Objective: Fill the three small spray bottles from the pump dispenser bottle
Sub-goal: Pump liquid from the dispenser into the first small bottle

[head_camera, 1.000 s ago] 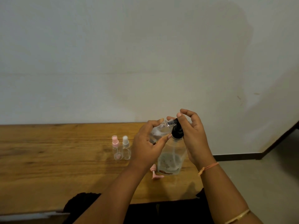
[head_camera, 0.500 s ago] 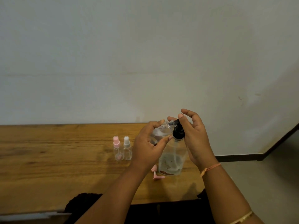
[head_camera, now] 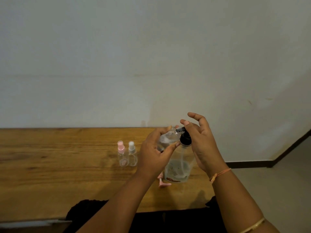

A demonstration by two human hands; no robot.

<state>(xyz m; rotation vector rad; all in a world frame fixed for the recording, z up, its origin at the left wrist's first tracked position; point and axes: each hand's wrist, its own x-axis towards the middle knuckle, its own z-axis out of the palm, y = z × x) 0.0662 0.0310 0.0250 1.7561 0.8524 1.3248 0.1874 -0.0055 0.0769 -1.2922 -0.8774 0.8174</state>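
My left hand [head_camera: 154, 153] grips a small clear spray bottle [head_camera: 166, 137], tilted with its open neck against the black pump spout. The clear pump dispenser bottle [head_camera: 178, 169] stands on the wooden table [head_camera: 58, 165] with a little liquid at its bottom. My right hand [head_camera: 200, 142] rests on the black pump head [head_camera: 185, 139], index finger on top and the other fingers raised. Two more small spray bottles stand upright to the left: one with a pink cap [head_camera: 122, 154], one with a white cap [head_camera: 132, 153]. A loose pink sprayer top [head_camera: 162, 182] lies beside the dispenser's base.
The table runs along a plain wall [head_camera: 151, 64]. Its right end is just past the dispenser, with grey floor [head_camera: 277, 190] and a dark skirting beyond. Dark cloth lies on my lap at the table's front edge.
My hands and the bottles stay in nearly the same place. The right hand's fingers have lifted and spread a little above the pump head.
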